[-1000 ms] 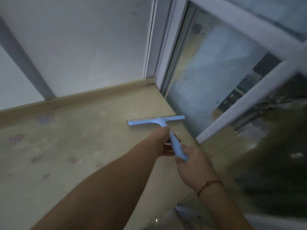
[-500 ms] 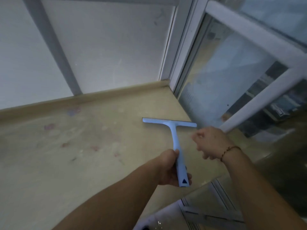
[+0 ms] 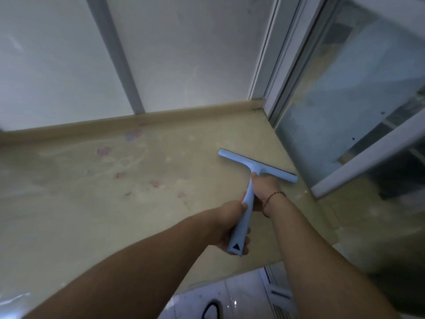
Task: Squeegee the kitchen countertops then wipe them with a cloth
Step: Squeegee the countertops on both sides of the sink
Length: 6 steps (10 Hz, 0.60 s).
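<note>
Left hand [image 3: 230,226] grips the lower handle of our blue squeegee [image 3: 249,194], right hand [image 3: 266,187] holds its neck, and we log its blade on the countertop [image 3: 92,203] near the window [image 3: 345,111].

We are seeing our right hand [image 3: 266,187] partly hiding behind the squeegee [image 3: 253,180]; a dark loop [image 3: 210,309] is running off the bottom edge.

One light-blue squeegee [image 3: 250,180] lies on one beige countertop [image 3: 92,203], right of centre in the frame. Two hands hold it: the left hand [image 3: 230,229] low on the handle, the right hand [image 3: 266,187] higher. One beaded bracelet [image 3: 273,195] circles the right wrist.
</note>
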### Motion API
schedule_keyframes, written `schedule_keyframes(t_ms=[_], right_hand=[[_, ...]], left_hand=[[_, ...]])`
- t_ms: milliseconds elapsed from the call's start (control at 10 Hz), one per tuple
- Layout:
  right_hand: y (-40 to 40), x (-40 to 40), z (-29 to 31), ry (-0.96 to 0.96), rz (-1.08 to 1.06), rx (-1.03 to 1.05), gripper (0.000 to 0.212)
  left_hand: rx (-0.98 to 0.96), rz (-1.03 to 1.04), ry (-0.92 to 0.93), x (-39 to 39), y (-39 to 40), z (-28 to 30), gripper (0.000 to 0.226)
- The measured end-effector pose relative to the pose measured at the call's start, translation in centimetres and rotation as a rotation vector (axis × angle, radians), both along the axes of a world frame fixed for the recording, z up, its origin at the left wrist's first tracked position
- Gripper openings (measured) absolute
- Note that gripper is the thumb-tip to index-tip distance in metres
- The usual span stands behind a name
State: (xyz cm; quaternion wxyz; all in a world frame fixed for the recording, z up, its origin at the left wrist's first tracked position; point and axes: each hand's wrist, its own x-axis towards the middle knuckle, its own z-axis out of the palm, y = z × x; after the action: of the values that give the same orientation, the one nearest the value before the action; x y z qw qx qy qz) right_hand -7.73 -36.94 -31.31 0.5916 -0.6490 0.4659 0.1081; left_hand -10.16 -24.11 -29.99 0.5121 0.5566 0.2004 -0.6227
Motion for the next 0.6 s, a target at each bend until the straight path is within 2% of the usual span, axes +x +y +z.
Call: schedule_keyframes(t_ms=[200,300,400,500,600], right_hand=[[3.4,-0.4,-0.4,-0.021,-0.105,0.057,0.033],[5.4,-0.2,-0.9,-0.001,-0.143,0.085,0.043],[7.0,0.2,-1.3,-0.056,-0.127,0.107,0.030],[9.0,0.6,-0.8,-0.078,-0.251,0.092,0.026],[11.0,0.7,-0.1,-0.073,-0.284,0.122,0.035]], left_hand=[[0.042,-0.140,-0.099,1.0,3.7,0.1,0.055],[0.107,-0.289,-0.178,1.4,6.2,0.2,0.062],[0.136,-0.351,-0.263,2.1,8.4,0.5,0.063],[0.156,-0.403,-0.325,3.0,9.9,1.0,0.062],[0.157,-0.443,-0.353,3.7,11.0,1.6,0.060]])
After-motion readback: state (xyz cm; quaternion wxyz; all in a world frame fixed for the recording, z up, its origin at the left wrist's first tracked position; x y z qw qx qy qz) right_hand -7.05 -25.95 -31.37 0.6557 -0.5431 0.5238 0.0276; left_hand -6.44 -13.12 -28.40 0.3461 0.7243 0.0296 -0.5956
